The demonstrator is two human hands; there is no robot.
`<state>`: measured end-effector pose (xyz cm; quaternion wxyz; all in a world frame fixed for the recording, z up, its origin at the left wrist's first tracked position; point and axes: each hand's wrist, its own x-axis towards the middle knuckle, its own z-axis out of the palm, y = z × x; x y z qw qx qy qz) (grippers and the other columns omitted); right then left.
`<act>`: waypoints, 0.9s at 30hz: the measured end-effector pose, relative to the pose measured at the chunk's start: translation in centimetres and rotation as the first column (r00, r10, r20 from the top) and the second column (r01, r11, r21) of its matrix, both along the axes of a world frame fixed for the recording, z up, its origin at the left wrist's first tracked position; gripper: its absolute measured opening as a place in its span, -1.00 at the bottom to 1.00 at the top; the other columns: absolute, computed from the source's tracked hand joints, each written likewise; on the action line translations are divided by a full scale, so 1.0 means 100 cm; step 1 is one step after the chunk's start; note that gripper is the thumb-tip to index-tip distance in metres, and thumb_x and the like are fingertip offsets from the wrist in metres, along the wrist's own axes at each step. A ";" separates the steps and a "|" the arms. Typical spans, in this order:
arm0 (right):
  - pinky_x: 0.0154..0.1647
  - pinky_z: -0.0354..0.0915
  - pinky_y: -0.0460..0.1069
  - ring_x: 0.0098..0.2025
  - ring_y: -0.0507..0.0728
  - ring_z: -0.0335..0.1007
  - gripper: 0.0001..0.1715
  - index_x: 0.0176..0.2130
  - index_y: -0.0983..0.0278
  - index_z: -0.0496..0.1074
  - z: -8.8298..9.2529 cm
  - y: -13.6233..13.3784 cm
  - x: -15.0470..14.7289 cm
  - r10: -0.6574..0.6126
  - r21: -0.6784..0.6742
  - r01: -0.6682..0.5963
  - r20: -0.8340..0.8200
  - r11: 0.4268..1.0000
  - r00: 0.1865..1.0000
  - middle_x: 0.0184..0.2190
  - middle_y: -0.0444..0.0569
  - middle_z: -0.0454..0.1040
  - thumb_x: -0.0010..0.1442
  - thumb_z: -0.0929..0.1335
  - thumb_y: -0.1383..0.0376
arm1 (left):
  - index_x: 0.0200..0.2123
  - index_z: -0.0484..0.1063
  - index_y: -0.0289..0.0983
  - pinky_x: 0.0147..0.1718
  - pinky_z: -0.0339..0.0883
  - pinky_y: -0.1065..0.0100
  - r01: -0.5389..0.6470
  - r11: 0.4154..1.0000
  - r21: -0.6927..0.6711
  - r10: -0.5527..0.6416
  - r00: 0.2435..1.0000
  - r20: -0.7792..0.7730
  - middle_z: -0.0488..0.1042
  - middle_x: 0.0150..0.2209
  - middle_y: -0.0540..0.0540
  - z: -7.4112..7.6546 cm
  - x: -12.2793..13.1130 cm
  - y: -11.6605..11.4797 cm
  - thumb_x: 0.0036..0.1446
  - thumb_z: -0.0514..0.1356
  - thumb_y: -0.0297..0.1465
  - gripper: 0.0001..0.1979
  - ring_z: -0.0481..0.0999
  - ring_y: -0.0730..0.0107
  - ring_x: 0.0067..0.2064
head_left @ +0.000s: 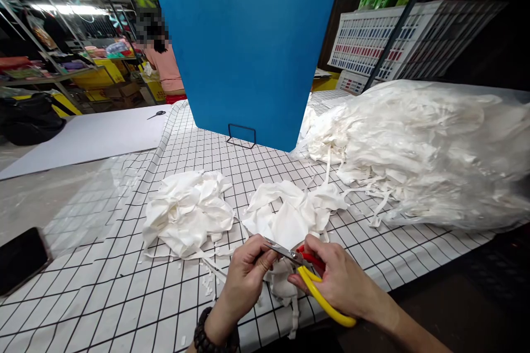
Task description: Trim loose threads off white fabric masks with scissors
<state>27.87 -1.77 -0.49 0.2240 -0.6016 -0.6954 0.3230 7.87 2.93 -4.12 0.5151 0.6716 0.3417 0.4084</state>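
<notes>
Your left hand (244,278) comes up from the bottom edge, leaning in to the right, with a dark beaded bracelet (209,331) on its wrist. Its thumb and first finger are pinched together, right by the tips of the scissors with silver blades and red and yellow handles (321,300). I cannot tell what is between those fingers.

Your right hand (342,276) reaches in from the lower right, and its arm slants up to the left. Its fingers are curled around the handles, so it has hold of the scissors. The blades point up and left, to your left hand. I cannot tell how wide they are open.

Just past the scissors is a crumpled pile of soft white cloth (285,215) on the surface with a white cover and black square lines (161,298). To its left is another rumpled heap of white cloth (188,212). On the right sits a big clear plastic bag full of white cloth (430,149).
</notes>
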 end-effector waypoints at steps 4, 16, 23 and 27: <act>-0.53 0.02 -0.11 -0.55 0.00 0.09 -0.57 -0.44 0.19 0.11 -0.002 0.001 -0.002 0.008 0.018 -0.007 -0.012 1.000 1.000 -0.60 -0.26 0.23 0.08 0.43 0.09 | -0.46 0.45 -0.28 -0.35 0.19 0.41 0.006 1.000 -0.014 -0.005 1.000 0.029 0.39 -0.45 -0.04 0.001 0.000 0.000 0.27 0.14 -0.37 -0.76 0.36 0.40 -0.36; -0.46 0.24 -0.09 -0.47 0.03 0.28 -0.60 -0.35 0.19 0.19 -0.028 0.016 0.036 -0.168 -0.117 0.138 -0.314 0.984 0.934 -0.49 -0.22 0.38 0.07 0.47 0.12 | -0.38 0.50 -0.28 -0.28 0.24 0.37 -0.067 0.996 -0.051 0.073 0.991 0.110 0.43 -0.39 -0.07 -0.003 -0.005 0.008 0.24 0.18 -0.33 -0.80 0.41 0.36 -0.31; -0.06 0.38 0.13 -0.04 0.22 0.45 -0.55 -0.23 0.18 0.22 -0.057 0.047 0.055 -0.329 0.006 0.369 -0.440 0.929 0.836 0.00 0.11 0.48 0.05 0.47 0.06 | -0.35 0.50 -0.24 -0.13 0.25 0.34 -0.120 0.991 -0.050 0.129 0.957 0.261 0.45 -0.27 -0.11 0.016 -0.043 0.010 0.26 0.14 -0.35 -0.82 0.41 0.27 -0.15; -0.07 0.39 0.12 -0.05 0.21 0.47 -0.56 -0.24 0.19 0.22 -0.056 0.053 0.046 -0.240 0.026 0.294 -0.513 0.955 0.824 0.00 0.13 0.49 0.04 0.48 0.10 | -0.36 0.53 -0.25 -0.16 0.27 0.31 0.034 0.998 -0.060 -0.029 0.996 0.080 0.49 -0.20 -0.18 0.018 -0.053 -0.012 0.26 0.13 -0.35 -0.79 0.44 0.23 -0.16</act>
